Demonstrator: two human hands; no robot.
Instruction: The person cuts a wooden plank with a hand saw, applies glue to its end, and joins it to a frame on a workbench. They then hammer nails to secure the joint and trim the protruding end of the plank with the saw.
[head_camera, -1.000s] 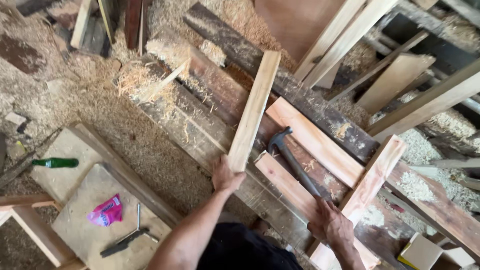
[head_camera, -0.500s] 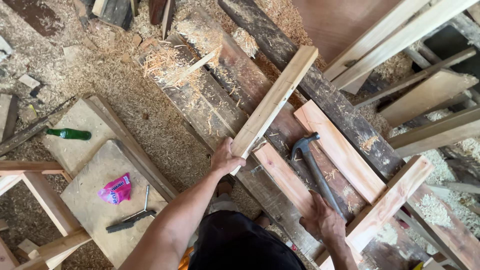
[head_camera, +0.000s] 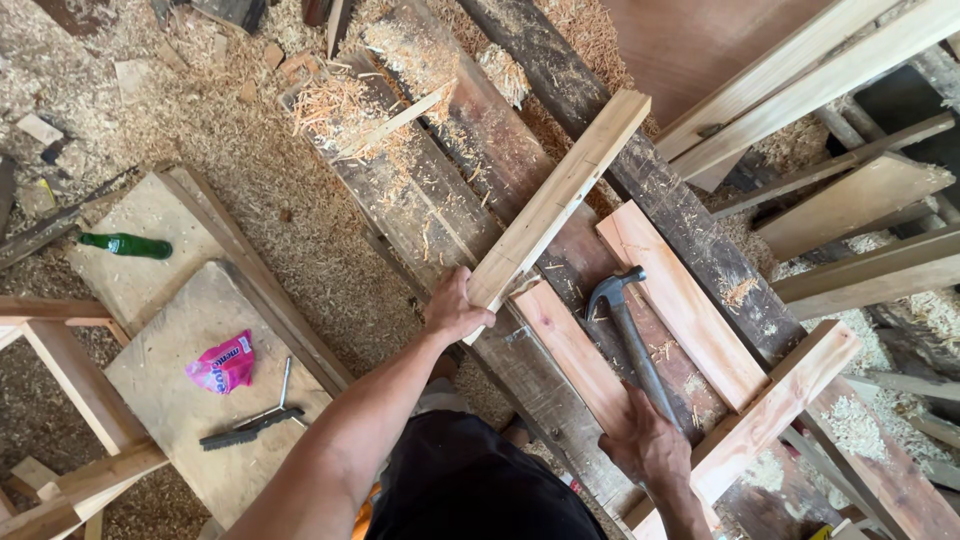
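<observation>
Left hand (head_camera: 455, 310) gripped a pale wood batten (head_camera: 556, 200) — right hand (head_camera: 645, 440) lay by a hammer (head_camera: 630, 335).
I saw left fingers curled tight on the batten's near end; it ran up-right from them across dark planks (head_camera: 420, 200). Right fingers spread flat, pressing a reddish board (head_camera: 575, 360) — hammer handle just beside them, touch unclear.

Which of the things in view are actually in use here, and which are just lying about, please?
In use: left hand gripping the pale wooden batten; right hand on the hammer; reddish board.

Lying about: green bottle, pink wrapper, dark hand tool, wood shavings.
</observation>
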